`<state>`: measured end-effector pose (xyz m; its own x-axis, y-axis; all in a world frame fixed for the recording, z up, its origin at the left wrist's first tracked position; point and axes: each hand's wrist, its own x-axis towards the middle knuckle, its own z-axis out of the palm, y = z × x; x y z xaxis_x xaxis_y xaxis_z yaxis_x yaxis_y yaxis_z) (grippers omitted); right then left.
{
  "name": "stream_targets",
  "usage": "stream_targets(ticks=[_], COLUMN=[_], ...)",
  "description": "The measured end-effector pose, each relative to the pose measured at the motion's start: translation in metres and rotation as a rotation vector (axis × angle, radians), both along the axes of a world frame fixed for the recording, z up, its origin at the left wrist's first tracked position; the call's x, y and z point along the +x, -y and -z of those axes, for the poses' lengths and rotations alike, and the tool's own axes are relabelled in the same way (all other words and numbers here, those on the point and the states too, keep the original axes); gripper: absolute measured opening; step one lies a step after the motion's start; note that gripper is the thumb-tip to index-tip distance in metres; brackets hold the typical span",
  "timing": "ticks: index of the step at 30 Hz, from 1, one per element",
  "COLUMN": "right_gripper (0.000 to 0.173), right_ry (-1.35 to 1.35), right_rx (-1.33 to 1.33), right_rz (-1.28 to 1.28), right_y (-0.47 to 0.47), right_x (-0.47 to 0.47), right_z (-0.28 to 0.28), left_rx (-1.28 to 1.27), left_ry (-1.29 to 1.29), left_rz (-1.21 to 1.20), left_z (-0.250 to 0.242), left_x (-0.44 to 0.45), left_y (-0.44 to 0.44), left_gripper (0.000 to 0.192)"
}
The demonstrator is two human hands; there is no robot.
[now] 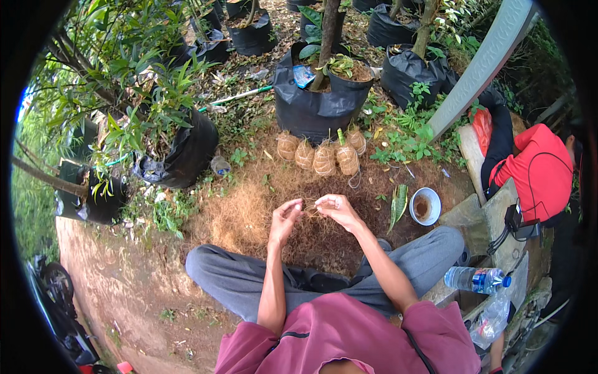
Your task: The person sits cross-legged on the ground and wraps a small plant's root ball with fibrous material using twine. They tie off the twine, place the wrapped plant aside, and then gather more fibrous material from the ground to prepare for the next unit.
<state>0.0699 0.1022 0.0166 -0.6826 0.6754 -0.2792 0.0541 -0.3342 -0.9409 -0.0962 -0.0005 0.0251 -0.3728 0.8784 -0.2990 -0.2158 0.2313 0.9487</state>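
My left hand (284, 221) and my right hand (340, 211) are raised over the ground before my crossed legs, fingertips facing each other. A few thin brown fibres (309, 208) run between them, pinched at the fingertips. Below and to the left spreads a loose pile of coconut fibre (240, 217). Beyond my hands several fibre-wrapped bundles (324, 159), bound with pale string, lean in a row against a large black planting bag (322, 110). A green stub sticks up from one bundle. A long green leaf with yellowish edges (398, 208) lies right of my right hand.
A white bucket (425, 206) with brown contents stands at the right. A water bottle (477, 279) and a clear plastic bag (491, 318) lie beside my right knee. A person in red (537, 168) is at the far right. Potted trees (180, 149) stand left and ahead; a slanted post (481, 70) rises right.
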Motion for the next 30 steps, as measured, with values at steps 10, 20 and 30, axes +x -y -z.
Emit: stream_targets(ticks=[10, 20, 30], right_gripper=[0.024, 0.015, 0.020], right_ry=[-0.127, 0.059, 0.091], right_rx=[-0.220, -0.156, -0.286], right_rz=[0.089, 0.067, 0.240], right_y=[0.014, -0.005, -0.020], right_x=[-0.006, 0.014, 0.029], right_z=[0.004, 0.011, 0.022], left_rx=[-0.054, -0.079, 0.035], left_ry=[0.218, 0.032, -0.232], left_rz=[0.161, -0.148, -0.600], left_z=[0.006, 0.025, 0.044], left_x=[0.009, -0.015, -0.046], left_y=[-0.002, 0.003, 0.013], left_gripper=[0.024, 0.023, 0.017])
